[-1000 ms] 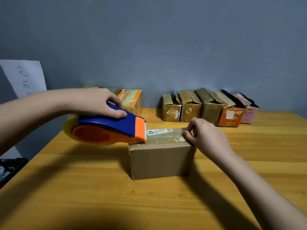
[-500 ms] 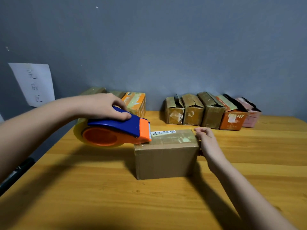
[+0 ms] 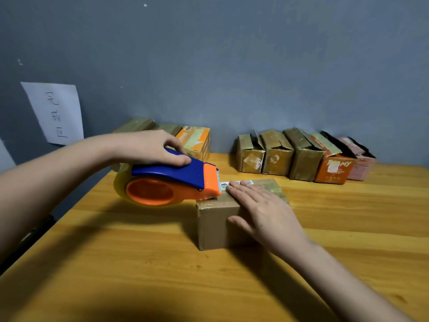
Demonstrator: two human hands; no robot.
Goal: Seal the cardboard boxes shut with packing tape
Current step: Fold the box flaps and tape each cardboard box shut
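1 cardboard box [image 3: 217,225] mid-table [image 3: 139,263]; right hand [image 3: 262,210] flat on top. 1 tape dispenser [image 3: 171,182] at its left edge, gripped by left hand [image 3: 148,147]. 5 open boxes [image 3: 304,156] rear right, 3 boxes [image 3: 192,141] rear left.

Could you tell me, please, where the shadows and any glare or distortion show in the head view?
Head view: dark shadows spread left of the cardboard box and under the tape dispenser; glare on the taped top; wide-angle bending at the edges.
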